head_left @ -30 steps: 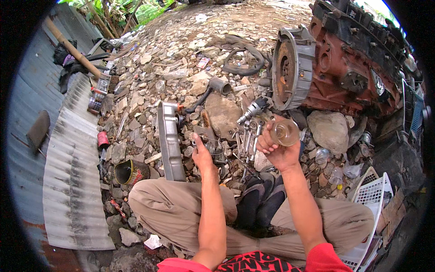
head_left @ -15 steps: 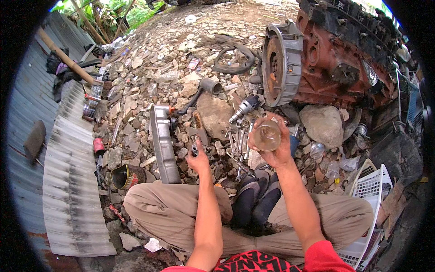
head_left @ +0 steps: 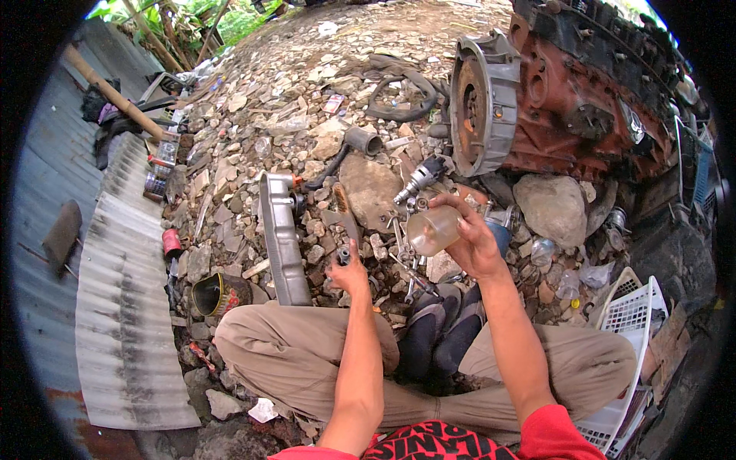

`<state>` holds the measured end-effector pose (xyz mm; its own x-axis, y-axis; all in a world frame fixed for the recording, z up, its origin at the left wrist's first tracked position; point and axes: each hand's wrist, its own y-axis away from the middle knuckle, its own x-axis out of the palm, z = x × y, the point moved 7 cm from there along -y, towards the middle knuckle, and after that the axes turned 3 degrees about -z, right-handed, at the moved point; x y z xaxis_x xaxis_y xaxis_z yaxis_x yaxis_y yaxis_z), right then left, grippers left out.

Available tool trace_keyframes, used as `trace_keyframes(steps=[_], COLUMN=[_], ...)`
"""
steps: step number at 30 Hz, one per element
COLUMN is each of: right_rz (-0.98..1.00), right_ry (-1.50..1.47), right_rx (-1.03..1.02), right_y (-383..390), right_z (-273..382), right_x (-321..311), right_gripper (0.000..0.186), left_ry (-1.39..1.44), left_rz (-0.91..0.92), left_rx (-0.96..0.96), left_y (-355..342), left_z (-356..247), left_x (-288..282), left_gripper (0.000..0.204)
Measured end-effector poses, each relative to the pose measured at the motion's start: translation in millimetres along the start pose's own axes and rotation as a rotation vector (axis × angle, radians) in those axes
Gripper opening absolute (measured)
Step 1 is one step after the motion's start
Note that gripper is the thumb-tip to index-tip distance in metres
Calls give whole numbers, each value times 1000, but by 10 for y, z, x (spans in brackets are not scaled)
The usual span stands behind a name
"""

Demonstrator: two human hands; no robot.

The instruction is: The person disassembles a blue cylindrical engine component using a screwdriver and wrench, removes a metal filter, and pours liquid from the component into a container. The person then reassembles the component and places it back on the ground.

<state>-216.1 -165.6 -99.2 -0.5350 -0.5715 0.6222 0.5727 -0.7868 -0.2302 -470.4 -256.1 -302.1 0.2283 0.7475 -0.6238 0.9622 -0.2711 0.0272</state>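
My right hand [head_left: 479, 249] is closed round a clear plastic cup [head_left: 431, 232], tilted with its mouth to the left. A murky look to its wall keeps me from telling what is inside. Lower and to the left, my left hand [head_left: 350, 276] grips a small grey metal cylinder [head_left: 343, 255], partly hidden by the fingers. Just beyond that hand lies a brush [head_left: 345, 208]. Several wrenches [head_left: 401, 247] lie on the stones between the hands, below a silver and black machine part [head_left: 420, 180]. A long grey metal cover [head_left: 281, 238] stands left of my left hand.
A large rust-red engine [head_left: 575, 115] stands at the upper right, near a big rock [head_left: 549, 211]. White plastic baskets [head_left: 632, 337] sit by my right knee. An open tin [head_left: 220, 294] and corrugated sheet [head_left: 126, 307] are at left. Loose rubble [head_left: 253, 146] covers the ground.
The cup in my right hand has tipped over to the left and moved slightly left. My left hand, still gripping the metal cylinder, has shifted a little to the right.
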Motion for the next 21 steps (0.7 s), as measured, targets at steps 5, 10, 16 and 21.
trace_keyframes(steps=[5, 10, 16, 21], right_rz=[22, -34, -72, 112], right_ry=[-5, 90, 235, -302], right_rx=[-21, -29, -36, 44], right_y=[-5, -10, -54, -25], right_z=[-16, -45, -51, -80], right_x=[96, 41, 44, 218], right_gripper=[53, 55, 56, 49], left_ry=[-71, -104, -130, -130], left_rz=[79, 119, 130, 164], left_rx=[-51, -181, -198, -177], left_y=[-120, -140, -166, -125], left_z=[46, 110, 203, 109], left_x=[83, 136, 208, 194], left_gripper=[98, 95, 91, 86])
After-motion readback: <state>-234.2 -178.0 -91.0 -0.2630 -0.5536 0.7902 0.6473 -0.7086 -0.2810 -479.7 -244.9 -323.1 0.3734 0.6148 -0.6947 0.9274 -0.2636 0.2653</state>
